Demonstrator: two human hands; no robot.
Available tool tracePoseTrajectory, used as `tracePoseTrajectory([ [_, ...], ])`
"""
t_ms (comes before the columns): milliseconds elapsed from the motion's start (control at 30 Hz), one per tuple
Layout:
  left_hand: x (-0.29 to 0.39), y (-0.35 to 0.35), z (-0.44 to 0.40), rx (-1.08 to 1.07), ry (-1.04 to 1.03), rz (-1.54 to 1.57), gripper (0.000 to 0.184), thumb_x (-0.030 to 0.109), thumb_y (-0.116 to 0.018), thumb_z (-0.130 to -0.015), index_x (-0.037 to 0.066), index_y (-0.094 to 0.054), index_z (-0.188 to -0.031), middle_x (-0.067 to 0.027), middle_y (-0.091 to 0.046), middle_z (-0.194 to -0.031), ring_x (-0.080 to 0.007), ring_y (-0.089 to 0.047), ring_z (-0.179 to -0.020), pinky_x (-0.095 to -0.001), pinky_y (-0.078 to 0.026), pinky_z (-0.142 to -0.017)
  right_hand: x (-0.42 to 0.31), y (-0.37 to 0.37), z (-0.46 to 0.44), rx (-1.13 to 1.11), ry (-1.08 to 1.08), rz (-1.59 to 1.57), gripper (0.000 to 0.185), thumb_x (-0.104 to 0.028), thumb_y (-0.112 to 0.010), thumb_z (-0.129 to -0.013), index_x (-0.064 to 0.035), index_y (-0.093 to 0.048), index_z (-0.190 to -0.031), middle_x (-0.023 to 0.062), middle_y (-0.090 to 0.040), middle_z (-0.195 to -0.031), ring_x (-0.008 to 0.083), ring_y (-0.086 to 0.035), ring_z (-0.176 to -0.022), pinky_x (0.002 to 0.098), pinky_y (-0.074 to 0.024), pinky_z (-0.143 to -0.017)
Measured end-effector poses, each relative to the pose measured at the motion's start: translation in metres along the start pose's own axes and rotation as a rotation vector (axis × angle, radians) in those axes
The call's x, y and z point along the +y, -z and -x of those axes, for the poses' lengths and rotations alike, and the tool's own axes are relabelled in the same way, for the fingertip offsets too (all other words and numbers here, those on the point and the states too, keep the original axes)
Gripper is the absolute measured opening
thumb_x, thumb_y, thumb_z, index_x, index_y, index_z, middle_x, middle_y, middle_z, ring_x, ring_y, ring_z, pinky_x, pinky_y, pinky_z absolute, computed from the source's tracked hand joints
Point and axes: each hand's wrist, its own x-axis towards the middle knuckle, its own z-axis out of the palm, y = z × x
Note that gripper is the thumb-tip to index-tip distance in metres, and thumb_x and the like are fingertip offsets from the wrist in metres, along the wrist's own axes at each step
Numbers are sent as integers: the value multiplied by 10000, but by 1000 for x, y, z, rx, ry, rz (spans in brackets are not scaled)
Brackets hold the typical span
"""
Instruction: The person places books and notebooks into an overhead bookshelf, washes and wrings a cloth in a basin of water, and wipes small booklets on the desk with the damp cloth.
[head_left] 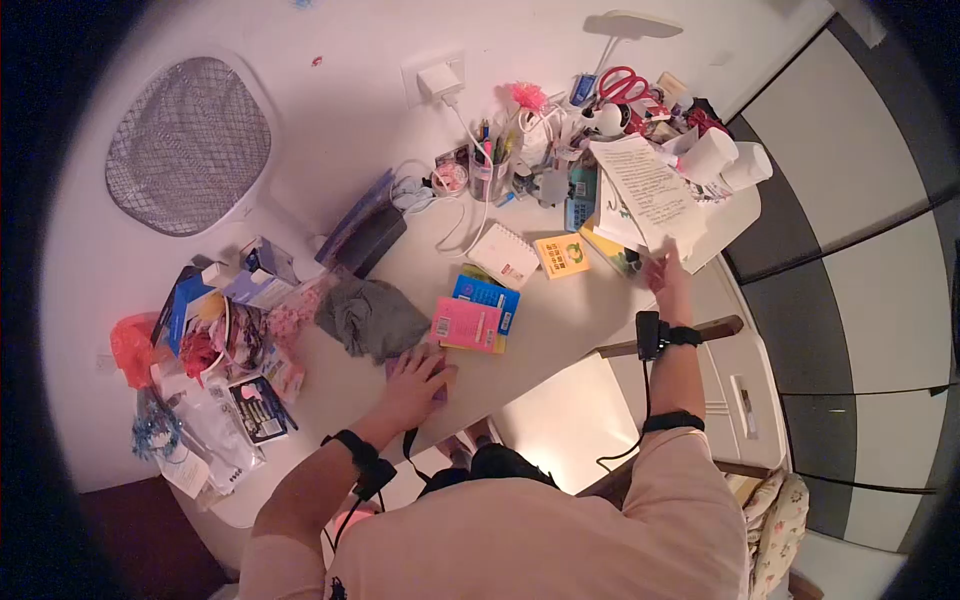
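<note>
Left hand (418, 374) spread, palm-down on purple booklet (441, 394), 7 o'clock from pink booklet (466, 323). Right hand (664, 273) part-curled, printed sheets (648, 190) at its 12 o'clock; can't tell if gripping.

No word can be read for certain. Near the centre of the view, the pink booklet (467, 322) bears a barcode whose digits are too small to make out. Towards two o'clock, the yellow booklet (562, 256) carries dark Chinese characters, too blurred to read; farther out that way, the paper sheets (650, 190) show lines of illegible print. At eight o'clock, tiny dark lettering on the clear plastic bag (215, 430) is equally unreadable.
</note>
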Motion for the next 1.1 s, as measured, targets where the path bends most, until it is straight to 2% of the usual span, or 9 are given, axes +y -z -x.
tracePoseTrajectory([
  [67, 2, 6, 2, 32, 6, -35, 617, 211, -705, -651, 156, -456, -1212, -132, -374, -1299, -353, -298, -1260, -533, -224, -1024, 7, 15, -12, 82, 99, -116, 438, -447, -580, -832, -29, -572, -964, 65, -576, -739, 135, -569, -651, 236, -467, -541],
  [133, 7, 10, 2, 79, -19, -23, 580, 173, -689, -667, 150, -462, -1200, -162, -359, -1301, -363, -307, -1253, -532, -238, -1021, 10, 28, -20, 34, 449, 262, 359, -391, -618, -822, -46, -589, -918, 36, -547, -733, 123, -550, -696, 225, -450, -557],
  [233, 15, 13, 0, 105, 12, 34, 571, 153, -680, -682, 132, -455, -1206, -188, -342, -1302, -374, -325, -1238, -529, -266, -1009, -2, 29, -37, 91, 183, 119, 284, -317, -661, -796, -58, -612, -901, 25, -569, -773, 122, -546, -696, 230, -444, -562],
  [567, 20, 22, -2, 200, -1, 174, 561, 96, -662, -694, 85, -449, -1212, -203, -417, -1251, -368, -402, -1182, -465, -338, -981, -13, 28, -48, 320, 176, 233, 102, -71, -675, -732, -20, -634, -811, 29, -599, -809, 111, -555, -670, 205, -455, -530],
  [667, 22, 26, -3, 253, -4, 195, 557, 93, -662, -694, 74, -454, -1210, -200, -422, -1251, -363, -429, -1152, -460, -366, -950, -3, 45, -27, 231, 226, 26, 97, -38, -631, -764, 4, -620, -852, 40, -592, -834, 108, -550, -679, 207, -460, -546],
  [767, 23, 36, -4, 260, 13, 245, 553, 96, -666, -694, 69, -461, -1207, -201, -431, -1244, -369, -451, -1121, -436, -379, -941, 27, 85, -21, -106, 702, 566, 185, 59, -565, -762, -7, -568, -935, 46, -584, -831, 114, -548, -635, 200, -461, -538],
  [833, 34, 60, -8, 262, 40, 403, 545, 118, -671, -702, 76, -471, -1207, -199, -449, -1223, -337, -475, -1108, -382, -392, -935, 61, 112, -65, -146, 279, -283, 210, 39, -513, -819, -27, -542, -1017, 40, -565, -810, 111, -535, -648, 175, -450, -573],
  [967, 48, 80, -22, 117, 233, 669, 428, 145, -612, -772, 56, -485, -1171, -146, -533, -1143, -282, -535, -1032, -383, -440, -858, 6, 55, 73, -136, 155, -370, 256, -20, -529, -839, -48, -507, -1093, 58, -585, -901, 133, -571, -784, 221, -487, -659],
  [1100, 41, 4, -73, -195, 164, 1527, 427, 255, -582, -825, 60, -487, -1193, -104, -550, -1141, -234, -527, -1016, -384, -431, -848, -28, -16, 185, -650, 136, -443, 381, -4, -577, -798, -47, -466, -1160, 78, -564, -1116, 164, -563, -1002, 310, -479, -851],
])
